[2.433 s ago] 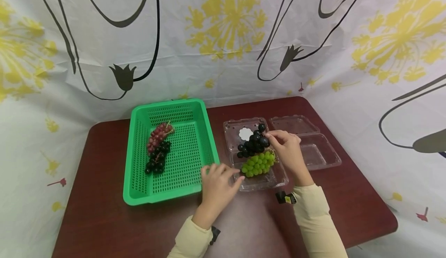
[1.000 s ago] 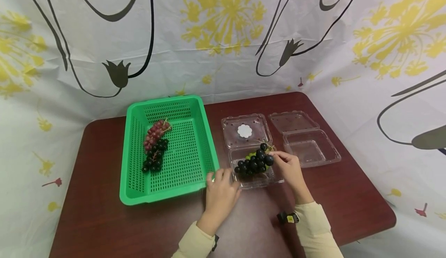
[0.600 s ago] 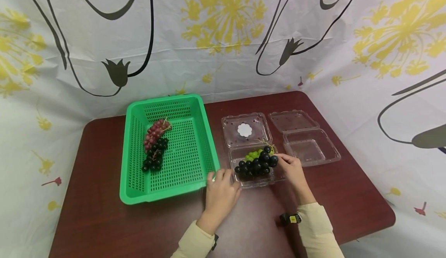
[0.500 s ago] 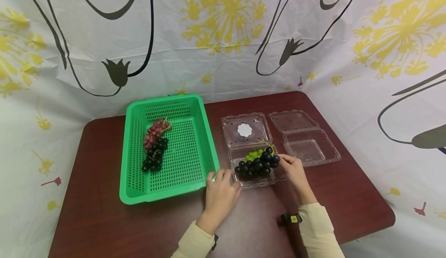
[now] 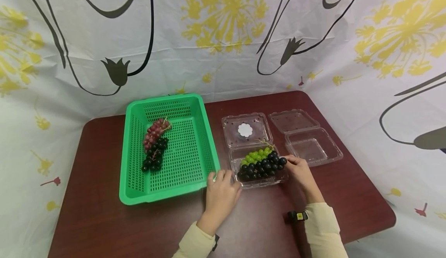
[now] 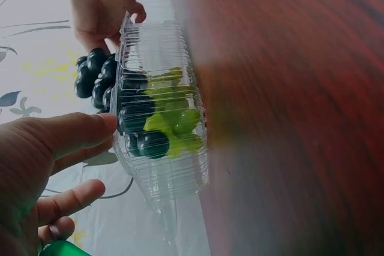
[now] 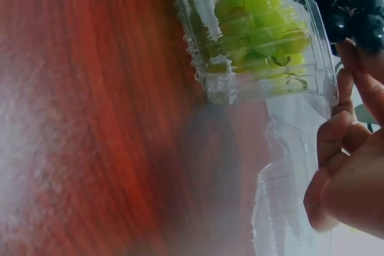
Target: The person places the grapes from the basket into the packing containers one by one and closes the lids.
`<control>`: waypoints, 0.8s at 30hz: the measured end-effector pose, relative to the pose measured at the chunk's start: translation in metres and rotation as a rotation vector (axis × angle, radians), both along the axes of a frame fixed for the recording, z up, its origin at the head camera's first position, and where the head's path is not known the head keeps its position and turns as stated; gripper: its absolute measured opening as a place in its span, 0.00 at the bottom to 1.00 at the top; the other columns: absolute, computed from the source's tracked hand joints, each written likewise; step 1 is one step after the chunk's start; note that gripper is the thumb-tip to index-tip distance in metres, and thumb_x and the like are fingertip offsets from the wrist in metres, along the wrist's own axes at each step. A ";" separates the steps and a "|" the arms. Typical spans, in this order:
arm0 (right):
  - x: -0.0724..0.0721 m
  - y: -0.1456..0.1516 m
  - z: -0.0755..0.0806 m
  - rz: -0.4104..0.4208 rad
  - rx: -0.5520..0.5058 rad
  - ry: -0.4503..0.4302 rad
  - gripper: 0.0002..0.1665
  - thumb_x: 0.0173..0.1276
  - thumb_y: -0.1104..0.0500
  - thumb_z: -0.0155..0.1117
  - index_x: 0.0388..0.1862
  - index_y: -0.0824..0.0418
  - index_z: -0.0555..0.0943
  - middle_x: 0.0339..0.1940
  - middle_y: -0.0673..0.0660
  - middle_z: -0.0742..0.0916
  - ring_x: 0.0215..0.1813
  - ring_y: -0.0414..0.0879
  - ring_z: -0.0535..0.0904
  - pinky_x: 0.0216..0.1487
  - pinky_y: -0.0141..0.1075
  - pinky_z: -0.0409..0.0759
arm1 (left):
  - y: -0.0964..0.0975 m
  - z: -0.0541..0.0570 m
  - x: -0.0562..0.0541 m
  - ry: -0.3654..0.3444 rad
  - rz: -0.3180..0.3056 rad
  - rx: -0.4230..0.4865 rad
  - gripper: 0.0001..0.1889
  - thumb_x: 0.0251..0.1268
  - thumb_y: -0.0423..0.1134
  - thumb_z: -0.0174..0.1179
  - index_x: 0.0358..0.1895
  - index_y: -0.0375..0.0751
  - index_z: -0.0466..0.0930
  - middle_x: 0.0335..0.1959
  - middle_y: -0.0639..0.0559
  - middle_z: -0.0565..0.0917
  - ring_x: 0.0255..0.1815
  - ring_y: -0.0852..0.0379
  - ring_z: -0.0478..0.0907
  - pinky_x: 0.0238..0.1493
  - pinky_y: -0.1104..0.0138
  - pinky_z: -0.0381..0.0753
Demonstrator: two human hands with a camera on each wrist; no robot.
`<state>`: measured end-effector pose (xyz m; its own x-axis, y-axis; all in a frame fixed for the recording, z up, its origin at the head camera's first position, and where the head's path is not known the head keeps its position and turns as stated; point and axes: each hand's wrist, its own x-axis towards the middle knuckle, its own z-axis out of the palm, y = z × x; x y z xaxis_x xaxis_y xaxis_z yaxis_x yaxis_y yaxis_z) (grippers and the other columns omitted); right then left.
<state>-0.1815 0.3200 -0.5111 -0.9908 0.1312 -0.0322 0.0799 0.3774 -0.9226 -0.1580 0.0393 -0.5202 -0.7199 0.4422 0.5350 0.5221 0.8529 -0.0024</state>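
Note:
In the head view, my right hand pinches the end of a bunch of black grapes over the front of a clear plastic clamshell box. Some black grapes lie within the box and others rise above its rim, as the left wrist view shows. Behind and under them sits a bunch of green grapes, partly covered. At the box's left side is my left hand, its fingers loosely bent; the thumb touches the box rim in the left wrist view.
A green plastic basket stands on the left, holding red grapes and another black bunch. A second clear clamshell box lies open to the right. Printed cloth hangs behind the dark red table.
My right hand has brought the black grapes forward and down into the box, in front of the green ones, then shifted right. My left hand has settled at the box's left edge.

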 end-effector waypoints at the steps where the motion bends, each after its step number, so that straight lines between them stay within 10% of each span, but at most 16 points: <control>1: 0.001 0.001 0.000 -0.001 0.014 -0.023 0.18 0.72 0.60 0.57 0.47 0.76 0.81 0.32 0.32 0.83 0.38 0.29 0.77 0.39 0.25 0.75 | 0.000 0.000 0.000 -0.002 0.000 0.001 0.08 0.48 0.58 0.70 0.28 0.63 0.87 0.43 0.57 0.84 0.47 0.56 0.75 0.52 0.56 0.67; 24: 0.015 0.009 -0.012 -0.095 0.107 -0.138 0.20 0.73 0.54 0.57 0.56 0.66 0.81 0.37 0.33 0.84 0.43 0.23 0.75 0.44 0.22 0.74 | 0.000 0.002 0.000 -0.023 -0.002 -0.023 0.08 0.49 0.58 0.70 0.29 0.63 0.88 0.42 0.57 0.84 0.47 0.56 0.76 0.53 0.56 0.68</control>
<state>-0.1660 0.3287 -0.5233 -0.9610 0.2339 -0.1476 0.2428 0.4576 -0.8554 -0.1575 0.0394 -0.5187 -0.7310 0.4561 0.5076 0.5243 0.8515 -0.0101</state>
